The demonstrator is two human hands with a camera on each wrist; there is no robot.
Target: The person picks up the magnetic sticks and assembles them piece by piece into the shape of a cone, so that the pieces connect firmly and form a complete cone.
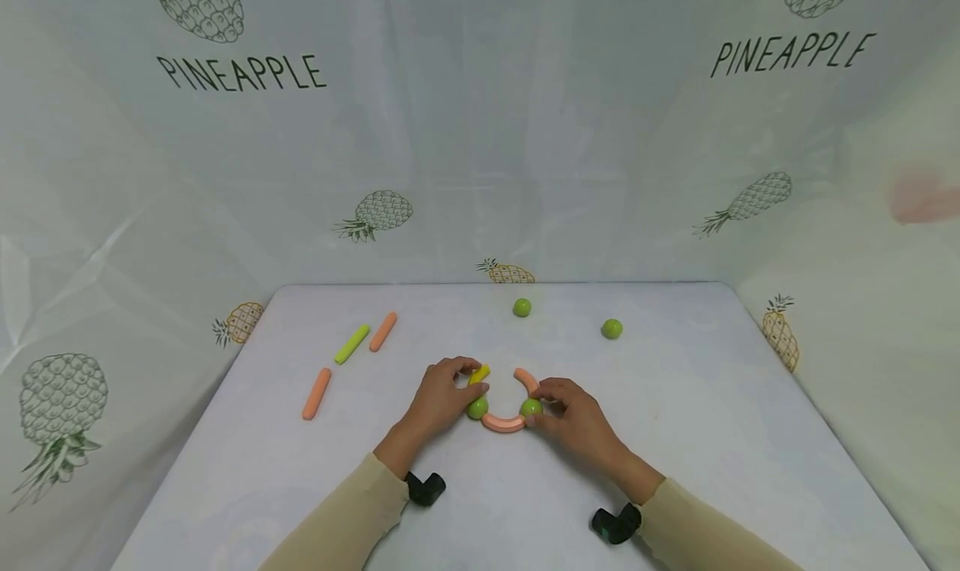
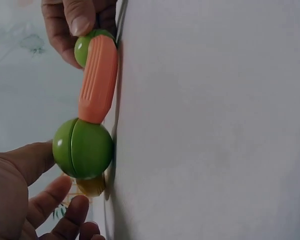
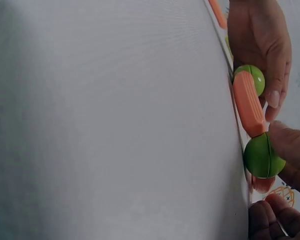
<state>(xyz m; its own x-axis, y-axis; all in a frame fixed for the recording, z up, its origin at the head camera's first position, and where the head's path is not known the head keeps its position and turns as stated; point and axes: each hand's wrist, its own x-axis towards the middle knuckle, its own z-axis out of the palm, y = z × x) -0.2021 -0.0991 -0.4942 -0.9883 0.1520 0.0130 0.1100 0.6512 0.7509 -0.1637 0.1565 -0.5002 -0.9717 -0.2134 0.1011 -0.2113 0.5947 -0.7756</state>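
Observation:
A ring of toy building pieces, open at its far side, lies between my two hands. A ribbed, curved orange stick [image 1: 503,423] joins the left green ball [image 2: 82,148] and the right green ball [image 3: 264,156] along the near side. My left hand [image 1: 438,394] pinches the curved yellow stick [image 1: 479,374] above the left ball, its thumb beside that ball. My right hand [image 1: 581,423] grips the right ball, thumb on the near side and fingers by the second curved orange stick [image 1: 527,380]. Fingers partly hide the yellow stick and the right ball.
Two straight orange sticks [image 1: 317,393] and a straight lime-green stick [image 1: 352,344] lie to the left on the white table [image 1: 480,513]. Two loose green balls [image 1: 522,308] sit toward the back. A pineapple-printed sheet [image 1: 480,137] hangs behind the table.

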